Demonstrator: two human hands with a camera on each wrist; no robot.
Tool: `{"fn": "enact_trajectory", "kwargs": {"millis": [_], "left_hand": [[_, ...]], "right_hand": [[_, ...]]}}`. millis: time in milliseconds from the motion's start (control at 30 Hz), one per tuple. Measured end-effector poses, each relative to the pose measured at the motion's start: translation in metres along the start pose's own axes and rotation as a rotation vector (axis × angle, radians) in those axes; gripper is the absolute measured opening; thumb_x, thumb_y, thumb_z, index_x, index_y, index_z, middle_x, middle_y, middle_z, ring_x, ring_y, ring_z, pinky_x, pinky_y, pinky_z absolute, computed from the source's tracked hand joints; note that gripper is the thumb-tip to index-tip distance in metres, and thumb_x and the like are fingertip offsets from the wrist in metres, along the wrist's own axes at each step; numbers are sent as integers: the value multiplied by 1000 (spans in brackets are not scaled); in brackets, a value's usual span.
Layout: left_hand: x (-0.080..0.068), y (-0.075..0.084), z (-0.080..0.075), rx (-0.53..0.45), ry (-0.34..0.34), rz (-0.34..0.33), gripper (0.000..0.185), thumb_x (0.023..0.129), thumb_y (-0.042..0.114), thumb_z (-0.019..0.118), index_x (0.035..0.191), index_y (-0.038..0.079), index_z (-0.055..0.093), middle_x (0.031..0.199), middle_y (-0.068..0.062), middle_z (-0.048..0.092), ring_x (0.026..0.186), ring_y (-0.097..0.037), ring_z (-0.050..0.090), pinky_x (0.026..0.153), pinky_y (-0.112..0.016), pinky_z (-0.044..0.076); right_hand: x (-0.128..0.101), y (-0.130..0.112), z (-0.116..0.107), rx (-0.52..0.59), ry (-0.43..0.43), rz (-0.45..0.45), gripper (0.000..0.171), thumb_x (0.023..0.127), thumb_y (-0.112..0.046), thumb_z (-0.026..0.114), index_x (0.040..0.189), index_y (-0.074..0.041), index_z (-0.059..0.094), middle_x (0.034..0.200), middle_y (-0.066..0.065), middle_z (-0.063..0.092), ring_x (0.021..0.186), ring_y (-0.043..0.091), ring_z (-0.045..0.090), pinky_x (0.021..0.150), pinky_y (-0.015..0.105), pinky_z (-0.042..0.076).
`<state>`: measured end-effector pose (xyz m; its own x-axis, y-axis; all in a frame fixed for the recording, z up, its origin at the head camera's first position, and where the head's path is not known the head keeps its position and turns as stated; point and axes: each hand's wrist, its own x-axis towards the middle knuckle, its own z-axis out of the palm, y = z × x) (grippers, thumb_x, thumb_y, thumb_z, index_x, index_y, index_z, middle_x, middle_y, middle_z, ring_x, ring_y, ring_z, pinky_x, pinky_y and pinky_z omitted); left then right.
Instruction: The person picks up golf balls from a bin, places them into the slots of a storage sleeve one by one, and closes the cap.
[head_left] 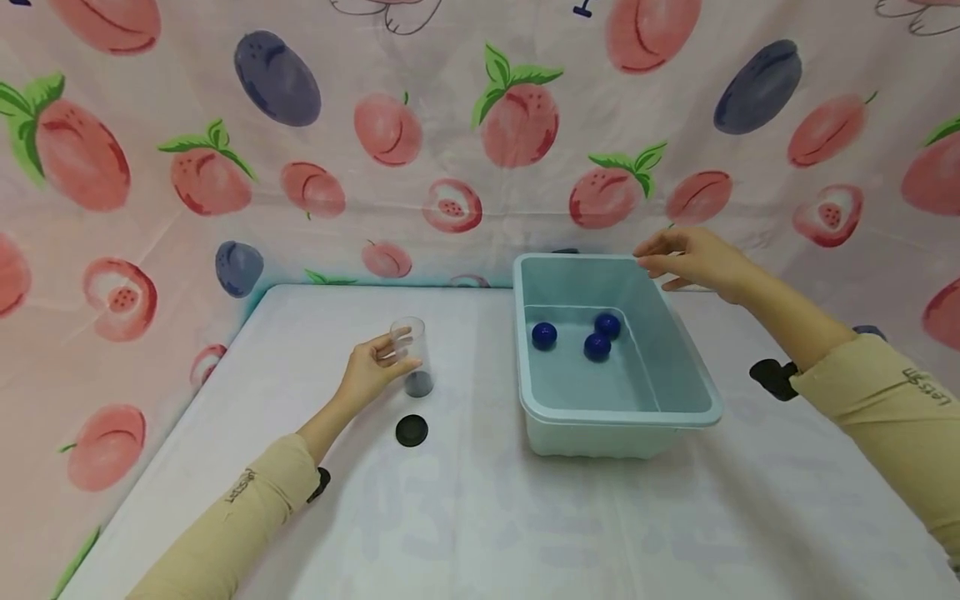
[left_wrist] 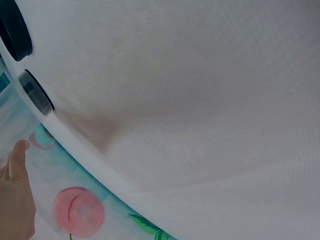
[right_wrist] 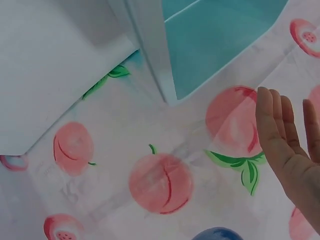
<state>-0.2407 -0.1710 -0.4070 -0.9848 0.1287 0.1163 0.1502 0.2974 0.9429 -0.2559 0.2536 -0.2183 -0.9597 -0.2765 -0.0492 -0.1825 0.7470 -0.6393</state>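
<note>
Holding a tube (head_left: 418,343), the left hand (head_left: 370,368) stands clear of bin edges (head_left: 622,416).

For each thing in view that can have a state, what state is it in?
Clear jar: upright, no ball seen inside; whether its base touches the table is unclear.
Black lid: off the jar, lying flat on the table.
Bin: upright, open at the top.
Blue balls: three, all inside the bin, two close together, one apart.
Left hand: holding the jar.
Right hand: empty, by the bin's far right corner.
</note>
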Motion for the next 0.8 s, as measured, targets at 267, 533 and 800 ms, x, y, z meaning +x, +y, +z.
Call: {"fn": "enact_trajectory", "kwargs": {"millis": [267,533,800], "left_hand": [[-2,-2,-2,-4,0,-22,56,83,12,71,135,4,51,134,-19,54,122,-35,53,92,-27,49],[-2,-2,-2,5,4,-22,55,84,13,71,135,5,51,134,-18,54,121,-33,54,92,-28,49],[0,2,0,-3,9,-9,56,83,11,72,134,3,51,133,-19,55,121,-34,54,93,-29,49]], "right_hand": [[23,-15,9,-52,-133,25,42,97,-26,52,126,3,51,126,27,54,112,42,54,88,48,53],[37,-25,27,-96,-209,-8,37,95,-20,53,123,6,54,123,27,57,108,41,56,86,50,53],[47,-30,41,-116,-258,27,37,94,-19,55,122,6,54,123,27,57,109,40,57,87,48,53]]}}
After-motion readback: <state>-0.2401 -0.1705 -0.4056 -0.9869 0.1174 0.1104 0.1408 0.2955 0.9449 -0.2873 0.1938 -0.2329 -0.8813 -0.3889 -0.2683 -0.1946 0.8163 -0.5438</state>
